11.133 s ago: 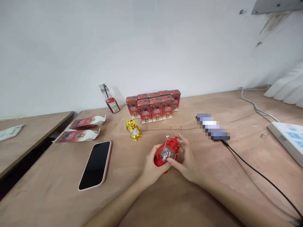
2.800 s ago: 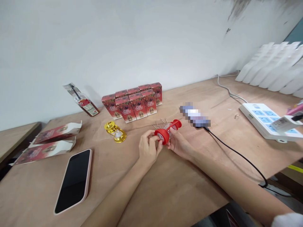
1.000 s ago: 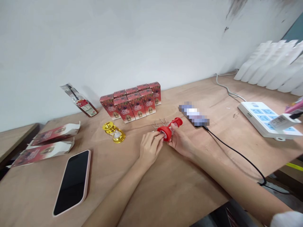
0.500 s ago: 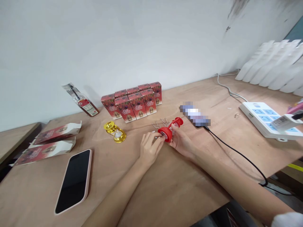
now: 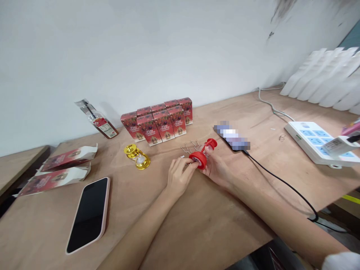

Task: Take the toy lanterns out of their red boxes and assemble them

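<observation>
A small red lantern (image 5: 198, 160) lies tilted on its side above the table, its round base turned toward my left hand. My right hand (image 5: 218, 168) is closed around its clear middle. The fingers of my left hand (image 5: 180, 174) are bent together against the underside of the base; whether they pinch a small part there is hidden. Several thin bent metal wires (image 5: 187, 148) lie just behind the lantern. To the left of my hands a gold lantern (image 5: 137, 156) of the same shape stands on the table.
Several red printed boxes (image 5: 163, 125) stand near the wall, beside a bottle (image 5: 102, 125). Two flattened boxes (image 5: 53, 178) and a phone (image 5: 88, 215) lie left. On the right are a second phone (image 5: 232, 138) with a black cable, a power strip (image 5: 312, 138) and white stacked pieces (image 5: 323, 78).
The red lantern's base has turned slightly in my hands, and my left hand has shifted a little to the right with it. Both hands keep their places on the lantern.
</observation>
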The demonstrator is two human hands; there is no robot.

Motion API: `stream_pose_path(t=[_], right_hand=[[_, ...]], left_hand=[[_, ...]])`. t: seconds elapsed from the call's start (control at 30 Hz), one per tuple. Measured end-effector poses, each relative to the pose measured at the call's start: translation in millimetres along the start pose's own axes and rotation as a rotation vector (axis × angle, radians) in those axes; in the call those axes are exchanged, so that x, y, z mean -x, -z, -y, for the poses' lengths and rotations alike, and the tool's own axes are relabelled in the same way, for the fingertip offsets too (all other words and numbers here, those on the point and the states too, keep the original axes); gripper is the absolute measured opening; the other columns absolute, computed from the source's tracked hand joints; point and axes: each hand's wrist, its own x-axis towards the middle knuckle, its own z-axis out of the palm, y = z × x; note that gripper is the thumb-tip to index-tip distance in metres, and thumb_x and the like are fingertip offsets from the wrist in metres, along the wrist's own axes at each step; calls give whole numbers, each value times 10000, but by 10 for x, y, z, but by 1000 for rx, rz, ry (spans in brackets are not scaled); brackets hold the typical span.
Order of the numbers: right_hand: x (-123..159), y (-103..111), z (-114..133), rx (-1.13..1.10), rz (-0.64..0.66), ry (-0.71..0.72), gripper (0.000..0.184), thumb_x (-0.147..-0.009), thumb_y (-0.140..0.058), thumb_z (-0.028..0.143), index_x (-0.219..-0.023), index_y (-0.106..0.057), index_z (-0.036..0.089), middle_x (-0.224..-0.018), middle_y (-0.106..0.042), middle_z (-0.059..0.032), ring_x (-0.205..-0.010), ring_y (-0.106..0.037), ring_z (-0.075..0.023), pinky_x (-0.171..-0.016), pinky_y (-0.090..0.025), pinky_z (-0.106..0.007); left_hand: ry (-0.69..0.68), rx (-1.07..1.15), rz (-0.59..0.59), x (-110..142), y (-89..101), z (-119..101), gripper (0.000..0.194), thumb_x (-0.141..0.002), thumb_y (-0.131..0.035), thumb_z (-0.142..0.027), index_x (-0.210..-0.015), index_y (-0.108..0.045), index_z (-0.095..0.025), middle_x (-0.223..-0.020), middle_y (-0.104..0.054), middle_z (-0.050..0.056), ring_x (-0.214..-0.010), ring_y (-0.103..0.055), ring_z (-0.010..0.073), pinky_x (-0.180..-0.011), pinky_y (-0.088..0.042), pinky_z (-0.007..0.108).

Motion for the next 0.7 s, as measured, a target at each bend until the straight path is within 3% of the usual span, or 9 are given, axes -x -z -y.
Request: stream_pose_path(t=[0.43,0.7], right_hand=[[11,0,-22,12,-5,-42,245,-691,-715,401,-723,-601,187,-576,-596,51,-423,-469,-53,-401,-427,-151],[9,-1,-12,16,-6,-48,238,-719,-695,402,-717,-601,183,-573,-581,50,-425,-460,-50,-411,-428,-154]], left_hand=[[28,5,-16,-3,-10,-4,89,-880,-517,-183,-864,-604,-182,-765,-610,31,-697,-516,142,-620,-359,270],[47,-17,37,-6,-10,-5,124,-899,-480,-214,-866,-595,-182,-776,-602,35,-715,-517,149,-629,-362,275]])
